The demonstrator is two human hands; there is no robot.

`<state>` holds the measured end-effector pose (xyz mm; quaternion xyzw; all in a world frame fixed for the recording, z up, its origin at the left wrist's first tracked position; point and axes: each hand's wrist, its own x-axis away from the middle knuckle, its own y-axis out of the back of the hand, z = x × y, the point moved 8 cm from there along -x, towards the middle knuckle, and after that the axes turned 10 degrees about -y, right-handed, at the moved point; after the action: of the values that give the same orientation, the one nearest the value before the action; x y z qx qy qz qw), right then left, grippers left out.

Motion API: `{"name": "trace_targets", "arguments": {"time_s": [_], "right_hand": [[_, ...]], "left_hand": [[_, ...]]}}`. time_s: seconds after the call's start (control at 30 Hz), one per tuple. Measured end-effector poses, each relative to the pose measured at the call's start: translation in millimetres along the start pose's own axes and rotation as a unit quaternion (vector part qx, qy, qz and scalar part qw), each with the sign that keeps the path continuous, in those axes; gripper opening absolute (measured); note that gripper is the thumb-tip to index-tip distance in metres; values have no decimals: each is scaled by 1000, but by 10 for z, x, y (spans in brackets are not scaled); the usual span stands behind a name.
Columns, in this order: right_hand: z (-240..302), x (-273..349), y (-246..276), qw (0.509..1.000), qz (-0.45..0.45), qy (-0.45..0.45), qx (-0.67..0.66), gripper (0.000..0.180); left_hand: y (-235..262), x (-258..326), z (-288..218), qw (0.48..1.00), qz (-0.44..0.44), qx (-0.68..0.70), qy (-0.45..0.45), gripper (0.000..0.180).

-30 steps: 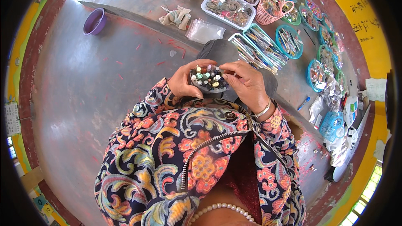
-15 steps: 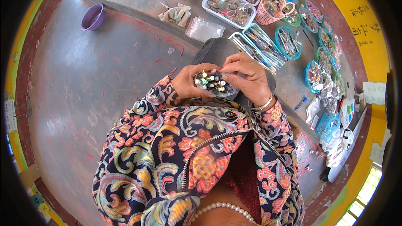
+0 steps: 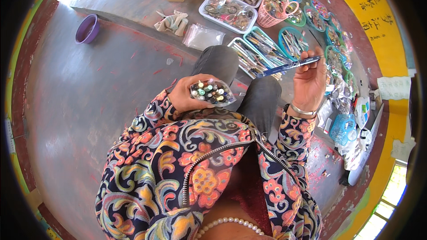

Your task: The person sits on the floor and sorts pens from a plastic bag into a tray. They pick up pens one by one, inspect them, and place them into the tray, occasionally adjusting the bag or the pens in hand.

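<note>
Grips in the left hand [image 3: 183,95] a clear plastic holder [image 3: 230,99] packed with pens [image 3: 209,90], curled round its left side, with the pen ends turned up. Holds in the right hand [image 3: 309,82], lifted to the right of the left hand and well apart from it, a blue pen [image 3: 281,68], pinched near one end and slanting out leftward. Has a round teal basket [image 3: 281,42] just beyond the right hand, a purple basin [image 3: 87,29] well left of the left hand, and a blue mesh basket [image 3: 342,130] rightward of the right hand.
</note>
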<state>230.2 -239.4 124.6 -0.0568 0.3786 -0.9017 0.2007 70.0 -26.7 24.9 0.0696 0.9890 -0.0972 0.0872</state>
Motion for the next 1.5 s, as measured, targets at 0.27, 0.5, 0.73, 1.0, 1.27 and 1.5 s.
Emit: {"name": "trace_targets", "arguments": {"time_s": [0.27,0.5,0.73,1.0,1.27,1.5], "right_hand": [[-97,-52,668,992,-66,-39,-99,21],[-42,-78,1176,980,-191,-6,-60,19],[-60,75,2930,909,-416,2,4,14],[-594,27,4017,880,-466,-94,21,15],[-839,-414,4279,854,-507,-112,22,20],[-971,-729,4351,854,-465,-207,106,15]], "left_hand": [[24,1,13,1000,-10,-17,3,56],[0,2,1,1000,-17,14,9,57],[-34,-43,-52,999,-14,19,25,56],[-76,-98,-142,997,-39,2,71,57],[-117,-122,-159,995,-41,9,95,60],[-151,-189,-215,994,-50,16,99,57]]}}
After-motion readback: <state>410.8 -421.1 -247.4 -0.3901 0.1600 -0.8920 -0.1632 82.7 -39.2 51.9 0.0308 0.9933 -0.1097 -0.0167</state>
